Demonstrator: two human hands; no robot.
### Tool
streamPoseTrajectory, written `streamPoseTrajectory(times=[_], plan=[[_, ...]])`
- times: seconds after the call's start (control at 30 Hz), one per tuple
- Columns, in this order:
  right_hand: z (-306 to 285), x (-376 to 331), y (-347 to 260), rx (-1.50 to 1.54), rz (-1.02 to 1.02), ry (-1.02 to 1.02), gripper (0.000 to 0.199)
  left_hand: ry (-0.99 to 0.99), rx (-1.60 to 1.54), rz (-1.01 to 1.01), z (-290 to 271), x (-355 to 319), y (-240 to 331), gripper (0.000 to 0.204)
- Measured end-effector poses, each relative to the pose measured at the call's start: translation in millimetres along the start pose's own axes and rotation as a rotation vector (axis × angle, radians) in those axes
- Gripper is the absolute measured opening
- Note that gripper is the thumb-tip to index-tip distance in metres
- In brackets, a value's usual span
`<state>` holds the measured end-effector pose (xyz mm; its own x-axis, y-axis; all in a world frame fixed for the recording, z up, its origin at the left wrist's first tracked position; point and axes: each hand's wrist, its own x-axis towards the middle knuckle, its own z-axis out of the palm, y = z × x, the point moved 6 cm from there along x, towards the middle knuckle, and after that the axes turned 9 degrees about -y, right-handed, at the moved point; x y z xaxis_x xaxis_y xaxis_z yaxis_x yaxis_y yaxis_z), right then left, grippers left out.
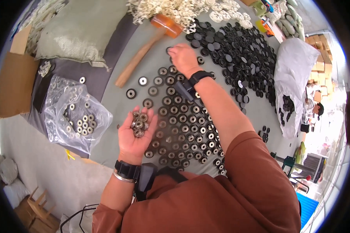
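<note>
My left hand (133, 138) is turned palm up and cupped, with several small metal bearings (140, 122) heaped in it. Farther off, my right hand (184, 58) has its fingers drawn together at a black plastic ring (168, 50), whose edge shows beside the fingertips. Between and below the hands, many black rings with bearings seated in them (184, 128) lie in loose rows on the grey table (122, 103). A few more lie left of the rows, one with a bright centre (143, 80).
A mallet (140, 58) with an orange head lies beyond my hands. Black round parts (237, 58) pile up at the far right, cream plastic pieces (155, 9) at the back. Left are a clear bag of bearings (76, 116), a stuffed sack (77, 31) and a cardboard box (17, 81).
</note>
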<state>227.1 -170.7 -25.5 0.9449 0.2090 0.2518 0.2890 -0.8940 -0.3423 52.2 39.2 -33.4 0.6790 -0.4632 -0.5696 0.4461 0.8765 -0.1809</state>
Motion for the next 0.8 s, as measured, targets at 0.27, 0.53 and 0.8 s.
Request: streamPoseTrajectory(times=[0.27, 0.53, 0.8], plan=[[-0.4, -14.8, -42.4, -0.336, 0.121, -0.219, 0.028, -0.057, 0.039, -0.037, 1.7, -1.0, -7.1, 0.022], [-50.0, -45.8, -52.7, -0.007, 0.061, 0.150, 0.019, -0.067, 0.186, -0.089, 12.7, -15.7, -26.8, 0.023], [-140.7, -192.1, -2.9, -0.197, 0.614, -0.133, 0.014, -0.083, 0.338, -0.273, 3.2, -27.4, -70.7, 0.025]])
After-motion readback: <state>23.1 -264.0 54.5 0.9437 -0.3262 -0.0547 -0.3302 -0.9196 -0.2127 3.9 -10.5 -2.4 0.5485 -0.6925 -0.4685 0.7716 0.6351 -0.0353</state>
